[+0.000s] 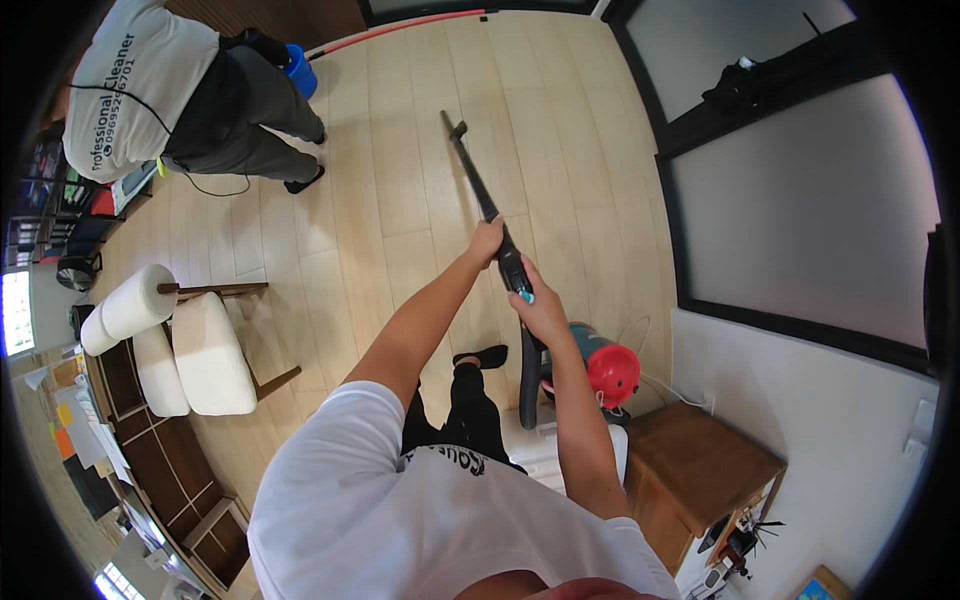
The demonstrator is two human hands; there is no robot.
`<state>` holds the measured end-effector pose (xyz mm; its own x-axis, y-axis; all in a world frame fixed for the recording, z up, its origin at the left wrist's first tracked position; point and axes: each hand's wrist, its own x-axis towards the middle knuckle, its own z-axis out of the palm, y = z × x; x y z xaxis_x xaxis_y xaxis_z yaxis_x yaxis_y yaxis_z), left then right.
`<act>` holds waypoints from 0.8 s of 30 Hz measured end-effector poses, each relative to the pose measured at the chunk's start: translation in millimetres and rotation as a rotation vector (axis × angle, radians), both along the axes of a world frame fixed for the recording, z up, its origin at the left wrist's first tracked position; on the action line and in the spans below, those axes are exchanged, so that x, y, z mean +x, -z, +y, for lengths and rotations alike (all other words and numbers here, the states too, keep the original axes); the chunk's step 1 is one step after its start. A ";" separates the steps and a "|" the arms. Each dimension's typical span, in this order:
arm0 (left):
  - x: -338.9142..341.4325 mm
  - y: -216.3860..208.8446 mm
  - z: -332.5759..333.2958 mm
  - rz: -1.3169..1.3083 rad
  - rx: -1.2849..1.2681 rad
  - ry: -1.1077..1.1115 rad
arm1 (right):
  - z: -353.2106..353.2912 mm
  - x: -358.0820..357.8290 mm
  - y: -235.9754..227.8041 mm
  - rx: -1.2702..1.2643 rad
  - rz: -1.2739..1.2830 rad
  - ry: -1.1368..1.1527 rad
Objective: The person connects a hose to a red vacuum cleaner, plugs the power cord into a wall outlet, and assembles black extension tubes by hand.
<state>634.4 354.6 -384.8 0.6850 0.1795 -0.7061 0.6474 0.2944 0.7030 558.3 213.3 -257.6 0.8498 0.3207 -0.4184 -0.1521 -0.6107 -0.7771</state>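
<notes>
A black vacuum cleaner wand (472,172) slants away from me over the floor, its narrow tip pointing to the far side. My left hand (486,242) is wrapped round the tube about midway along. Closer to my body, my right hand (541,307) grips the thicker handle section. From the handle a black ribbed hose (530,385) bends down beside my right forearm. The vacuum cleaner (612,374), with a red top and teal body, stands to the right of my legs, partly hidden by that forearm.
A co-worker in a white shirt (145,75) stands at far left near a blue bucket (299,72). White-cushioned chair (210,355) is left; wooden cabinet (700,465) is near right. Frosted glass doors (800,220) line the right. A red pole (400,30) lies at the back.
</notes>
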 end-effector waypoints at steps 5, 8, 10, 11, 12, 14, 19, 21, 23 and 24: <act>48.6 15.0 12.9 -0.077 -0.088 -0.016 | 24.2 45.2 -12.8 -0.063 -0.008 -0.028; 49.1 17.7 2.7 -0.069 -0.092 -0.060 | 10.4 47.4 -7.6 -0.066 -0.027 -0.054; 38.8 21.0 -4.9 -0.038 0.010 -0.072 | 0.3 41.7 0.5 -0.050 -0.054 -0.066; 41.2 16.6 -8.6 -0.015 0.026 -0.034 | -1.1 42.2 5.0 -0.041 -0.029 -0.029; 45.5 12.0 -11.6 -0.020 0.028 -0.016 | -1.1 42.9 10.2 -0.032 -0.004 0.008; 56.5 8.4 -9.9 -0.030 0.043 0.011 | 0.1 49.0 15.4 0.000 -0.012 0.030; 42.9 25.2 1.6 -0.097 -0.076 -0.120 | 5.0 51.5 2.2 -0.031 -0.004 -0.100; 35.4 23.9 -7.9 -0.061 -0.060 -0.115 | -0.5 40.8 7.6 -0.047 -0.013 -0.053; 42.6 20.3 -12.6 -0.046 0.005 -0.036 | -0.5 35.7 20.5 -0.027 -0.046 0.010; 48.4 21.9 -6.8 -0.043 0.047 -0.012 | 7.9 35.9 27.2 0.013 -0.079 0.038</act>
<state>682.8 347.8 -406.7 0.7123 0.2204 -0.6663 0.6126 0.2680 0.7435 594.2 221.3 -284.7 0.8916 0.2927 -0.3454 -0.1125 -0.5958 -0.7952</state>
